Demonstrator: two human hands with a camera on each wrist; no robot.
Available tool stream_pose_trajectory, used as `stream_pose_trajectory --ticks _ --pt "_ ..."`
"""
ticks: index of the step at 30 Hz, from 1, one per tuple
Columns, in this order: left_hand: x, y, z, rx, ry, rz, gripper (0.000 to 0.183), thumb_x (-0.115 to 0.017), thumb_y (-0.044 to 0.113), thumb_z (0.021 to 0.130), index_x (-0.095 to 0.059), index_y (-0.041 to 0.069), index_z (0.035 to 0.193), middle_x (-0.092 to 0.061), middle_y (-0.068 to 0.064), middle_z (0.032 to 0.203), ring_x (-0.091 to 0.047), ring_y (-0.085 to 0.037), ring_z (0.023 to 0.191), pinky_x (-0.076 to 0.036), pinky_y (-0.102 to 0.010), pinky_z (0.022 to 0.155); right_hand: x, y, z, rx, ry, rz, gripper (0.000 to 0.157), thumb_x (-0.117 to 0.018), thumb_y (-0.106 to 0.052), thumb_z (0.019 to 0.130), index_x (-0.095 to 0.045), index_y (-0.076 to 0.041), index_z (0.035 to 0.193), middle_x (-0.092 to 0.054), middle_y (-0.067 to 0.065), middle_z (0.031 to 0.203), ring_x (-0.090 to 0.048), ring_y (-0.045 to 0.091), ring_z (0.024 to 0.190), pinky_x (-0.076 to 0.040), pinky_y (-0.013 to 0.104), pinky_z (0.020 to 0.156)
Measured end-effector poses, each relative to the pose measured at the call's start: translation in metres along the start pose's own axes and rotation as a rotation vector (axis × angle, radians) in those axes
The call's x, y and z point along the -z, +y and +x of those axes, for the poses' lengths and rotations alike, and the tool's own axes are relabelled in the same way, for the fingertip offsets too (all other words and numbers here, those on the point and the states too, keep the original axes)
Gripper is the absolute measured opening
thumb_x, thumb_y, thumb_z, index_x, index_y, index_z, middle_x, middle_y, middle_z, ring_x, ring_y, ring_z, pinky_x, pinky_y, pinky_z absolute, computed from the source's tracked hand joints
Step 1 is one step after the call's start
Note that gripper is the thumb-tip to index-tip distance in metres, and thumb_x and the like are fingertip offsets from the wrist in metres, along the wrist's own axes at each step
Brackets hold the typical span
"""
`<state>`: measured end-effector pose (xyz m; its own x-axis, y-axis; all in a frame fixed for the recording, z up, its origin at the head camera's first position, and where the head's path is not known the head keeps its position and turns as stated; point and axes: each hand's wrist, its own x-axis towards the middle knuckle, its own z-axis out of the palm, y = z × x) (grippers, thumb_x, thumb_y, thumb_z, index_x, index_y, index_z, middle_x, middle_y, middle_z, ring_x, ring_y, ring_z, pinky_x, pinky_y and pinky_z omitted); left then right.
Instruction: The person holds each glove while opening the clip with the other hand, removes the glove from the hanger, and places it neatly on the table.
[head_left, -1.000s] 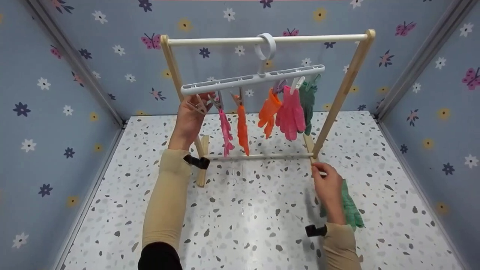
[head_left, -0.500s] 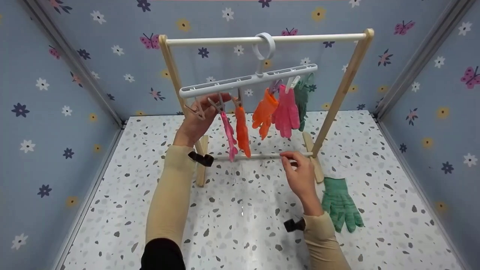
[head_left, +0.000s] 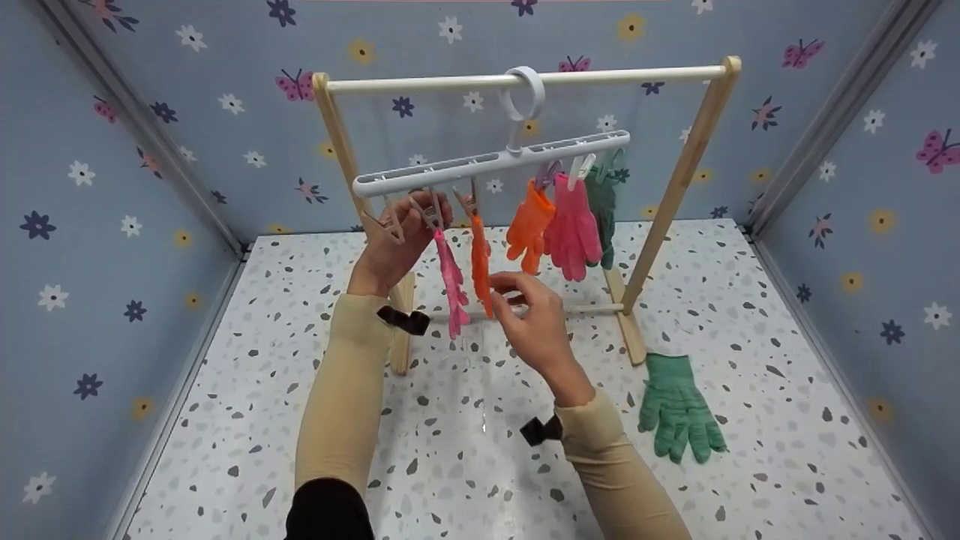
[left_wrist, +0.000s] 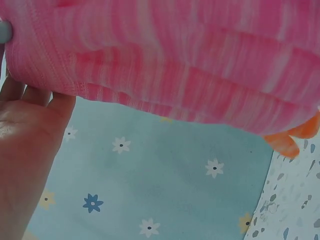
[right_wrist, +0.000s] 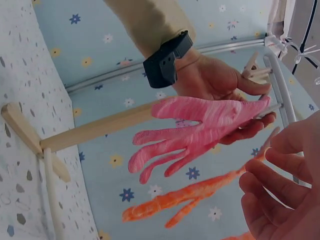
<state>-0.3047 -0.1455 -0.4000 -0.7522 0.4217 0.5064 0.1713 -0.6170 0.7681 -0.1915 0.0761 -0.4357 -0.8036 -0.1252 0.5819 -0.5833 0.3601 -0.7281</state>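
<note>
My left hand (head_left: 386, 259) is raised under the left end of a white hanger (head_left: 480, 165), its thumb and fingers on either side of the clothespin (head_left: 433, 214) bearing a pink glove (head_left: 451, 281). In the left wrist view the fingertips lie behind that glove's cuff (left_wrist: 37, 60). My right hand (head_left: 536, 322) holds nothing; its fingers are loosely bent beside the hanging orange glove (head_left: 481, 259). Whether they touch it, I cannot tell. Another orange glove (head_left: 530, 225), a pink one (head_left: 574, 229) and a dark green one (head_left: 602, 217) hang at the right.
The hanger's ring (head_left: 525, 94) loops over the top rail (head_left: 637, 76) of a wooden rack (head_left: 679, 180). A bare clothespin (head_left: 386, 223) hangs at the hanger's left end. A green glove (head_left: 681, 409) lies on the speckled surface (head_left: 465, 465). Patterned panels (head_left: 75, 247) stand around.
My right hand has moved left and up from beside the green glove to the hanging orange one. My left hand has shifted slightly right, onto the pink glove's clothespin. The hanging gloves have swung a little.
</note>
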Motion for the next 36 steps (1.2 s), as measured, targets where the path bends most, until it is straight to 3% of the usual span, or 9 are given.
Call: stream_pose_trajectory --ticks 9,16,22,28,36 --pt "-0.004 0.005 -0.003 -0.013 0.023 0.016 0.047 -0.080 0.036 0.083 -0.069 0.003 0.114 -0.066 -0.008 0.101 -0.058 -0.021 0.098 -0.042 -0.037 0.097 -0.032 -0.009 0.019 0.030 0.043 0.028 0.031 -0.074 -0.025 0.092 -0.069 -0.003 0.113 -0.069 0.005 0.101 -0.065 0.018 0.088 -0.057 0.034 0.077" --pt "-0.007 0.007 -0.002 -0.008 0.025 -0.030 0.039 -0.081 0.031 0.083 -0.070 0.007 0.112 -0.065 -0.009 0.107 -0.058 -0.022 0.106 -0.037 -0.042 0.108 -0.043 -0.019 0.031 0.026 0.067 0.022 0.043 -0.080 -0.029 0.087 -0.068 -0.003 0.120 -0.069 0.007 0.107 -0.064 0.017 0.089 -0.055 0.029 0.080" --pt "-0.009 0.006 -0.001 -0.019 0.011 -0.034 0.040 -0.081 0.031 0.083 -0.069 0.005 0.112 -0.067 -0.010 0.104 -0.060 -0.023 0.102 -0.038 -0.043 0.107 -0.047 -0.022 0.036 0.008 0.069 0.043 0.034 -0.077 -0.018 0.089 -0.068 -0.004 0.119 -0.070 0.007 0.109 -0.067 0.014 0.088 -0.056 0.029 0.080" --pt "-0.009 0.008 -0.002 -0.010 0.026 -0.080 0.043 -0.082 0.031 0.082 -0.069 0.004 0.112 -0.068 -0.011 0.103 -0.062 -0.022 0.100 -0.042 -0.041 0.102 -0.048 -0.021 0.035 0.027 0.121 -0.008 0.017 -0.069 -0.008 0.093 -0.073 0.001 0.107 -0.071 0.010 0.092 -0.064 0.017 0.076 -0.055 0.026 0.075" --pt "-0.011 0.012 -0.001 -0.007 0.029 -0.082 0.056 -0.081 0.037 0.082 -0.065 -0.003 0.118 -0.068 -0.013 0.101 -0.063 -0.024 0.093 -0.050 -0.034 0.089 -0.046 -0.020 0.035 0.013 0.136 -0.012 0.015 -0.066 -0.007 0.095 -0.074 0.002 0.104 -0.072 0.011 0.089 -0.061 0.018 0.071 -0.055 0.026 0.070"
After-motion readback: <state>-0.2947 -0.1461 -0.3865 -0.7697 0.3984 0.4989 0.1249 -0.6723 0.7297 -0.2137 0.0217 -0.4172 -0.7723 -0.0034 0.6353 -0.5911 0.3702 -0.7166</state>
